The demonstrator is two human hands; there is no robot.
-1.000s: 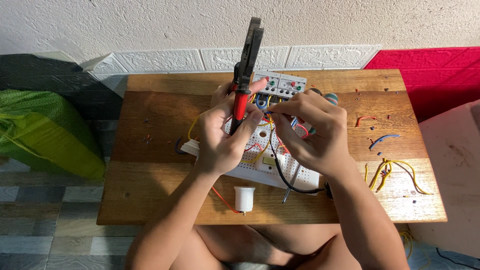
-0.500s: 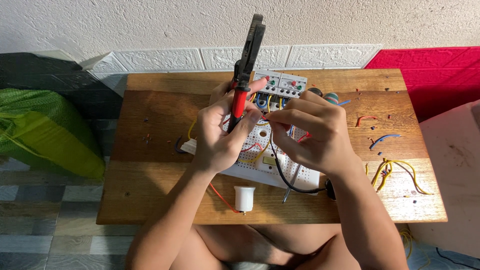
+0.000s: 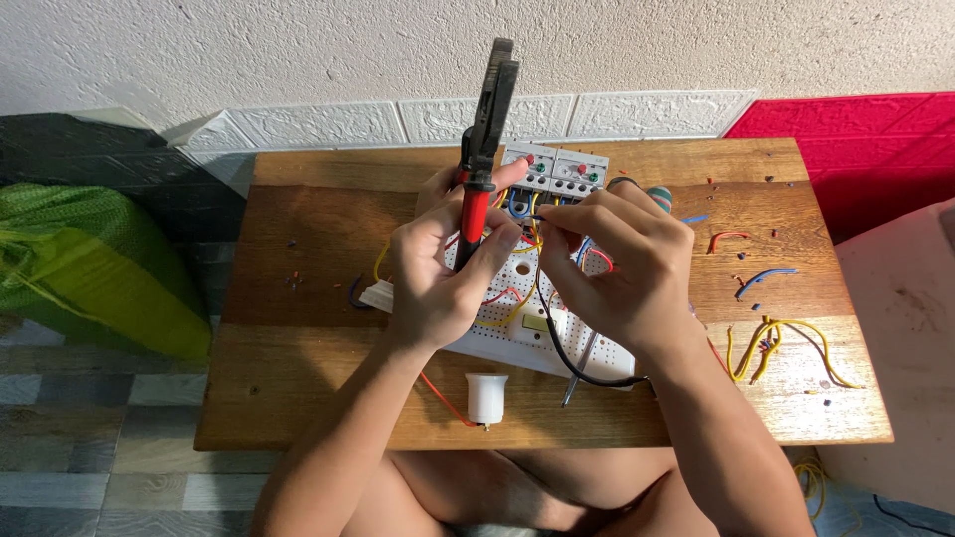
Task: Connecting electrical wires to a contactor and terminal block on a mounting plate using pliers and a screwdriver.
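1. Starting on the left, my left hand [image 3: 438,283] has a closed grip around the red-handled pliers [image 3: 484,149]. They point straight up, above the white board [image 3: 517,333] on the wooden worktop [image 3: 298,288].
2. I think the pliers could tip or slip, because the hand holds them low on the handles.
3. My right hand [image 3: 622,268] curls over the board, and its grip is a tight pinch on the end of a thin black wire [image 3: 557,343].
4. That wire loops down past the board's edge. A tug could pull it loose, or knock the grey switch boxes [image 3: 554,171] behind.
5. Little wire bits [image 3: 771,343] lie at the right.
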